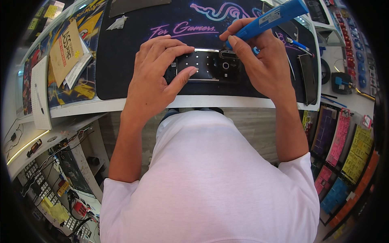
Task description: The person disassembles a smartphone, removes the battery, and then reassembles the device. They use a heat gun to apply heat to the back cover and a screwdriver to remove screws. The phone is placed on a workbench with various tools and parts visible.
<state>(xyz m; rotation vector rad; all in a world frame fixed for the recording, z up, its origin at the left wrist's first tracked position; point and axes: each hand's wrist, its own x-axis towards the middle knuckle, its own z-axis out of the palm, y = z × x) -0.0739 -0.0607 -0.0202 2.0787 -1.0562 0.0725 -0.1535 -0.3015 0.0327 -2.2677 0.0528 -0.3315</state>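
A black phone frame (pixel 207 67) with rows of small bright spots lies on the dark desk mat (pixel 121 65). My left hand (pixel 152 71) grips its left part, with the thumb on the near edge and the fingers along the far edge. Closed around a thick blue pen-shaped tool (pixel 272 18), my right hand (pixel 265 60) is over the frame's right end. The tool slants up to the right, and its tip points down toward a dark oblong camera area (pixel 229 54). Fingers partly hide that tip, so I cannot tell whether it touches the frame.
To the right lie a slim blue-and-black screwdriver (pixel 299 45) and a dark flat panel (pixel 306 79). A crumpled white scrap (pixel 117 23) sits at the far left of the mat. Further left are a brown packet (pixel 67 52) and a notepad (pixel 39 81) with a pen.
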